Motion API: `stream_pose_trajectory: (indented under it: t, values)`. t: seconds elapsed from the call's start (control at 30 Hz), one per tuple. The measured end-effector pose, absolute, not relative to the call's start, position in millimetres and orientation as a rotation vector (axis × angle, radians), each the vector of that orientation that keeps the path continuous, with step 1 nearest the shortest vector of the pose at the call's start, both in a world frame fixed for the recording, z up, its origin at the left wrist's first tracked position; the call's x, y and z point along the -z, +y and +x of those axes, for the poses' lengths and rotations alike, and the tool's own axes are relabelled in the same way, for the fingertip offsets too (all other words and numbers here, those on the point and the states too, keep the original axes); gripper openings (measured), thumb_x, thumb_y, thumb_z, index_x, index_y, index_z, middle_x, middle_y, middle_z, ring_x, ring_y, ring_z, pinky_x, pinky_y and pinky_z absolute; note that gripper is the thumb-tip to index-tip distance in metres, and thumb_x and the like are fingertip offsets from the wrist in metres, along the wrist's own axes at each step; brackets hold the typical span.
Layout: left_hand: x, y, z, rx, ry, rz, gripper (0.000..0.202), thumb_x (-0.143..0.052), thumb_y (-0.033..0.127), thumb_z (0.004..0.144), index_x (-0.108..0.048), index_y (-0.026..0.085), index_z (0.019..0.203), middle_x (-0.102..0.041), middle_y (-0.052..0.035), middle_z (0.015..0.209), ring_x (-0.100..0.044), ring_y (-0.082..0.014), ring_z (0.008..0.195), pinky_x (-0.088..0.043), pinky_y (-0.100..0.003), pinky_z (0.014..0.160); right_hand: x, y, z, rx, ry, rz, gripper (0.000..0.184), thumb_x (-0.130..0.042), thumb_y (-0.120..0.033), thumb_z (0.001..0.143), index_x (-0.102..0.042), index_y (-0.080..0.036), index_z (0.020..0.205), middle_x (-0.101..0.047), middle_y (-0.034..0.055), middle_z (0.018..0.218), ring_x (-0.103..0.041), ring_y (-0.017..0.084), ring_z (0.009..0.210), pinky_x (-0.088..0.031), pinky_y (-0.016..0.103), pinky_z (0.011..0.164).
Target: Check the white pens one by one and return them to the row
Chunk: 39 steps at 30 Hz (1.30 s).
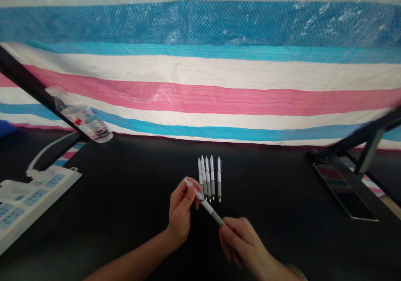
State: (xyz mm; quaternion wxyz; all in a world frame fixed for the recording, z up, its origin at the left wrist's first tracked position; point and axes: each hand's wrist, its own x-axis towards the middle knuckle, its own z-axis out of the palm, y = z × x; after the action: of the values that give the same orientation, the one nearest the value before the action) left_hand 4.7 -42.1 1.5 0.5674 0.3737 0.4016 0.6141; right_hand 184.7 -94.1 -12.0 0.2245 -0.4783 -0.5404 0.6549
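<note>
Fingers [189,197] of the left hand [180,210] and right hand [242,238] are wrapped around opposite ends of 1 white pen [208,207], held on the near side of 5 pens [208,177] laid on the table [128,189].

From my end I can read no wording anywhere. On the bottle [102,133], beyond the power strip [40,208], I make out a label [87,117] with a red mark [78,122], the rest too blurred for me. On the power strip itself I see a dark patch [19,197], too small for me to tell whether it is lettering
</note>
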Motion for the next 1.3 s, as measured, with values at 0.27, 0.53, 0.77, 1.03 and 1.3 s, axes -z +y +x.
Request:
stream_pose_trajectory:
  t: [0.27,0.53,0.77,1.03,1.3]
  values:
    - [-4.9,-41.4,7.6,-1.313,0.955,0.934,0.027,-0.064,0.046,0.092,-0.064,0.019,0.088,-0.052,0.0017,0.071,-0.046,-0.0112,0.06,-0.041,-0.022,0.056,15.2,-85.3,181.9,-2.065,-1.199,-1.128,0.061,-0.056,-0.074,0.086,-0.061,-0.014,0.076,-0.054,-0.0015,0.05,-0.04,0.006,0.032,-0.023,0.017,0.033]
    - [-15.5,-41.1,10.8,-1.243,0.881,0.983,0.032,-0.075,0.035,0.085,-0.07,0.019,0.112,-0.064,-0.002,0.082,-0.066,-0.0176,0.072,-0.053,-0.031,0.072,25.3,-82.5,181.9,-2.112,-1.106,-1.055,0.061,-0.056,-0.073,0.086,-0.061,-0.013,0.075,-0.055,-0.002,0.048,-0.038,0.005,0.031,-0.023,0.017,0.032]
    - [-22.0,-30.2,3.1,-1.244,0.949,0.972,0.06,-0.073,0.031,0.086,-0.054,0.022,0.141,-0.066,0.0009,0.08,-0.069,-0.0164,0.065,-0.056,-0.028,0.064,17.4,-82.9,180.4,-2.091,-1.262,-1.056,0.054,-0.059,-0.062,0.091,-0.054,-0.015,0.117,-0.064,-0.0011,0.066,-0.052,0.008,0.04,-0.034,0.017,0.04]
    - [-26.1,-13.4,-7.5,-1.281,0.978,1.0,0.061,-0.077,0.026,0.08,-0.05,0.023,0.135,-0.067,0.0039,0.077,-0.07,-0.0162,0.057,-0.058,-0.029,0.059,22.5,-82.4,183.9,-2.128,-1.231,-1.059,0.042,-0.058,-0.045,0.09,-0.052,-0.017,0.12,-0.065,-0.0013,0.071,-0.057,0.01,0.044,-0.037,0.019,0.043]
    - [-24.0,-9.9,-8.7,-1.243,0.992,1.015,0.063,-0.077,0.025,0.08,-0.05,0.021,0.137,-0.068,0.0046,0.075,-0.069,-0.0148,0.056,-0.057,-0.027,0.059,20.1,-81.7,183.3,-2.13,-1.222,-1.049,0.034,-0.057,-0.041,0.09,-0.054,-0.016,0.114,-0.065,-0.0015,0.07,-0.056,0.01,0.043,-0.037,0.02,0.043]
